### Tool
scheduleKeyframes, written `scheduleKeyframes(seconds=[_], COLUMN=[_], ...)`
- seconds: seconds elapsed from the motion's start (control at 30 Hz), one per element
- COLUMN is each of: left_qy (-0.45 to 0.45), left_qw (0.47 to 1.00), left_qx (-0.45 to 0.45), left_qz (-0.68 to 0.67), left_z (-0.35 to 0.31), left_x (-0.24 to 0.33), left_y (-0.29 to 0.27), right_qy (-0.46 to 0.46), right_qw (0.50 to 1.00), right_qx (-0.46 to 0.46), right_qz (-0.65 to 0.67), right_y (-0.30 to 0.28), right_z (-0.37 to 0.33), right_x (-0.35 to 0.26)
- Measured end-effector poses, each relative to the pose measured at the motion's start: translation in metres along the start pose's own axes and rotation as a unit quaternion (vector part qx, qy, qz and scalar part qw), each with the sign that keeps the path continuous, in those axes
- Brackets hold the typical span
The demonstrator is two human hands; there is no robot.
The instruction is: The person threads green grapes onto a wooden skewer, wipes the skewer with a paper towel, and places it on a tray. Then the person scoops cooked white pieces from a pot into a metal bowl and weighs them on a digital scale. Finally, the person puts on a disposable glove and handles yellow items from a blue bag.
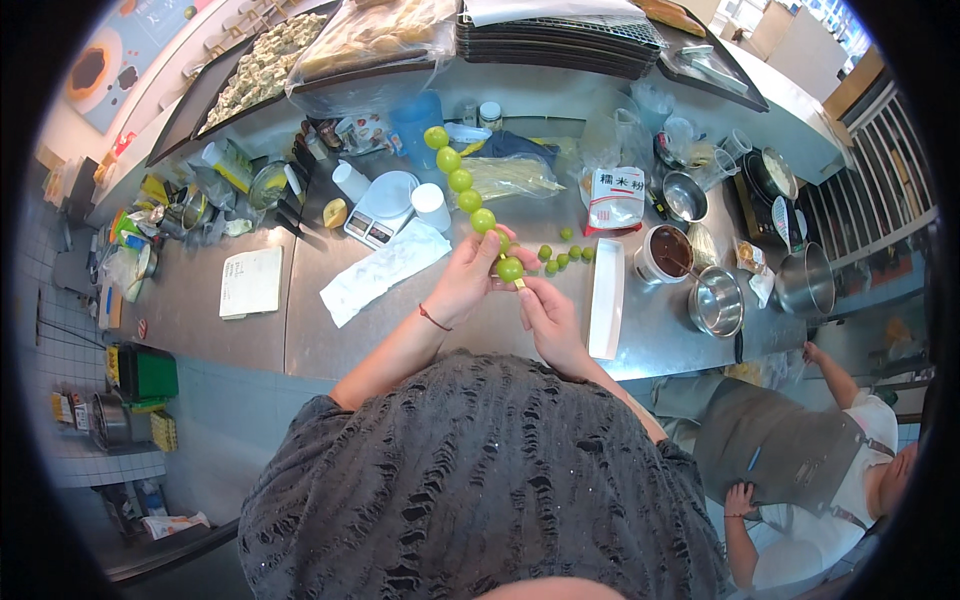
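Observation:
A skewer of green grapes (469, 201) slants up and to the left above the steel counter, several grapes threaded along it. My left hand (462, 285) is closed around its lower part, fingers and thumb on the grapes. At the bottom end, just below the last grape, my right hand (550, 318) pinches the short pale tip of the stick. Several loose green grapes (562, 260) lie on the counter just beyond my right hand. A long white tray (606, 300) stands right of them, and a white paper sleeve (385, 272) lies flat to my left.
A kitchen scale (382, 208) and white cups (431, 206) stand behind. At right are a tub of dark brown paste (646, 268), a steel bowl (716, 302) and a pot (806, 280). An open notebook (251, 283) lies left. A co-worker (800, 470) stands at lower right.

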State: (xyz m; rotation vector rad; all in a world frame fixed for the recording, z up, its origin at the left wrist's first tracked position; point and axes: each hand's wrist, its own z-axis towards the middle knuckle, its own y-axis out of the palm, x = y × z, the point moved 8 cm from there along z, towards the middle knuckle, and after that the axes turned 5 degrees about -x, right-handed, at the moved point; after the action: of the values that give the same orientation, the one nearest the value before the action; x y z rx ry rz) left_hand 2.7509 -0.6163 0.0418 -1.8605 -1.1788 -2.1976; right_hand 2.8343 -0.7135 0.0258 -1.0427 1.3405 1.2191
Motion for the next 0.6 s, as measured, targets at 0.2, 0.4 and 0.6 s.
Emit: scheduleKeyframes(seconds=[0.2,0.4,0.6], left_qy=[0.011,-0.047,-0.073], left_qw=[0.998,0.999,0.991], left_qx=[0.013,-0.001,-0.014], left_qz=[-0.054,0.024,-0.110], left_z=[-0.005,-0.010,-0.014], left_x=[-0.002,-0.012,-0.046], left_y=[0.002,0.005,-0.027], right_qy=[-0.002,-0.010,0.004], right_qw=[1.000,1.000,0.999], right_qx=[0.001,0.001,0.003], right_qz=[0.017,0.027,0.046], right_y=[0.000,-0.003,-0.003], right_z=[0.000,0.001,0.004], right_x=[0.003,0.005,0.012])
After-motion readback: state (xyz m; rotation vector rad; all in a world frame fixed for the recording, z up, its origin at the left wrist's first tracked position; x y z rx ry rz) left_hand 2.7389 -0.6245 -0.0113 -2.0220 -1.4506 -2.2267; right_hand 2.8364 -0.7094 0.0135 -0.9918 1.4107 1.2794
